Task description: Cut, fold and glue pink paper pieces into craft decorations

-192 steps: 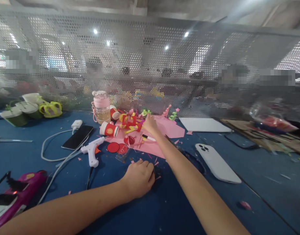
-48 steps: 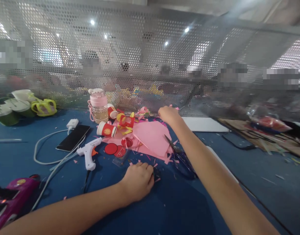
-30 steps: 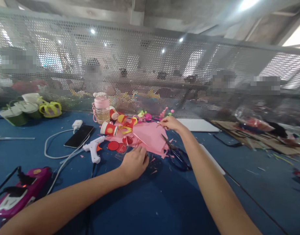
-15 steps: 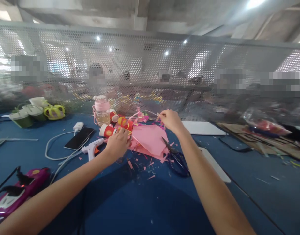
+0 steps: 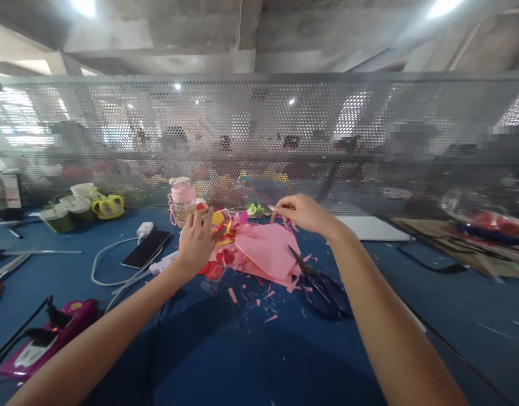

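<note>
My left hand (image 5: 196, 239) lies over the paper cups, fingers curled together; what they grip is hidden. Past its fingertips the rim of a red paper cup (image 5: 201, 204) shows. Red and yellow paper pieces (image 5: 225, 257) lie beside the hand. My right hand (image 5: 304, 214) is raised behind the pink paper sheets (image 5: 265, 245), thumb and fingers pinched on a small pale thing too tiny to name. Just left of its fingertips is a green cut-out piece (image 5: 255, 209). Dark-handled scissors (image 5: 321, 287) lie below the right wrist, their blades by the pink paper.
A pink-lidded bottle (image 5: 183, 197) stands behind my left hand. Left are a phone (image 5: 146, 249), a charging cable, a partly covered glue gun (image 5: 162, 264) and a purple power strip (image 5: 52, 338). A perforated metal screen (image 5: 259, 135) borders the table. Pink scraps lie in front.
My left hand has moved left over the paper cups, uncovering red round pieces. My right hand stays pinched behind the pink paper; the thin pale strand is less visible. The view has tilted up slightly.
</note>
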Motion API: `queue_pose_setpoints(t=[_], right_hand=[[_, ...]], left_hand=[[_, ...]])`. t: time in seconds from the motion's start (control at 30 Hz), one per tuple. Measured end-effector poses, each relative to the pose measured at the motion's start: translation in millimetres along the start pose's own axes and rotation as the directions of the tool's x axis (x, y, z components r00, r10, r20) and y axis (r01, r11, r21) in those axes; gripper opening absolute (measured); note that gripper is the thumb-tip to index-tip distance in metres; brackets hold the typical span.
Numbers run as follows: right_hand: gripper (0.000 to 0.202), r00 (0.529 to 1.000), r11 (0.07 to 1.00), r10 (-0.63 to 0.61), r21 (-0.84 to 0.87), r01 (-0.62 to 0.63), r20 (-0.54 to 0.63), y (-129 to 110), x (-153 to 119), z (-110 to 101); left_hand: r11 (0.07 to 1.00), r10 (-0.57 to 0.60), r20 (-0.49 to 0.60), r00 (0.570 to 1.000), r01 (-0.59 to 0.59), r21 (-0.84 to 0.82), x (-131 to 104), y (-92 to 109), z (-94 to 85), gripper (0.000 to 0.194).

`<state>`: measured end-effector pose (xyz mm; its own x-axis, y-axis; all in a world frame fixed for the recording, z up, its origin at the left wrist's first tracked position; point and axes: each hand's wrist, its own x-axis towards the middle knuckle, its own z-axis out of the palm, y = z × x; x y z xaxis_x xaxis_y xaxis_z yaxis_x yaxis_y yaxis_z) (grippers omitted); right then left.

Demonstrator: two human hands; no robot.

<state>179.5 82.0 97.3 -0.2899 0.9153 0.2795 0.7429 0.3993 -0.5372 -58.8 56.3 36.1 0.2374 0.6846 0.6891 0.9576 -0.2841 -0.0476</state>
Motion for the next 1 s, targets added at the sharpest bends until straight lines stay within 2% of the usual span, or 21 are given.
queue_pose_setpoints(t=[0.1,0.23,0.4,0.47,0.57,0.67,0.73,0.8,0.87,1.0], right_hand=[[0.021,0.992,0.998,-0.046,0.056,0.04,0.118,-8,-7,-1],[0.02,0.97,0.991,-0.115,0.092,0.097,0.216,-19,-14,-4],[0.024,0.987,0.994,-0.106,0.041,0.102,0.124,-19,-17,-9],[0.028,0.987,0.995,-0.098,0.006,0.098,0.13,-20,-16,-6],[0.032,0.954,0.989,-0.145,0.026,0.144,0.261,-26,-16,4],[0.034,0.888,0.975,-0.221,0.114,0.191,0.402,-32,-14,14],[0.034,0.865,0.967,-0.249,0.16,0.198,0.436,-28,-13,14],[0.033,0.867,0.967,-0.237,0.188,0.169,0.439,-17,-10,9],[0.035,0.882,0.972,-0.195,0.205,0.115,0.429,-3,-7,1],[0.036,0.844,0.963,-0.186,0.266,0.053,0.503,23,-2,-5]], left_hand=[[0.999,0.038,0.017,0.999,-0.038,-0.013,0,-3,2.0,0.042],[0.994,0.101,0.096,0.99,-0.096,-0.053,0,-5,3.4,0.024],[0.995,0.079,0.233,0.969,-0.092,0.044,-1,1,-3.2,0.024],[0.993,0.083,0.269,0.96,-0.102,0.055,-2,6,-6.1,0.026],[0.989,0.126,0.309,0.943,-0.145,0.04,-4,15,-9.8,0.022],[0.969,0.229,0.334,0.914,-0.245,0.007,-6,21,-13.3,0.021],[0.945,0.314,0.321,0.893,-0.327,-0.013,-7,21,-15.0,0.023],[0.928,0.359,0.301,0.883,-0.372,-0.016,-8,21,-15.9,0.026],[0.922,0.375,0.304,0.876,-0.386,-0.025,-7,19,-15.9,0.026],[0.913,0.398,0.354,0.847,-0.405,-0.056,-4,19,-15.5,0.028]])
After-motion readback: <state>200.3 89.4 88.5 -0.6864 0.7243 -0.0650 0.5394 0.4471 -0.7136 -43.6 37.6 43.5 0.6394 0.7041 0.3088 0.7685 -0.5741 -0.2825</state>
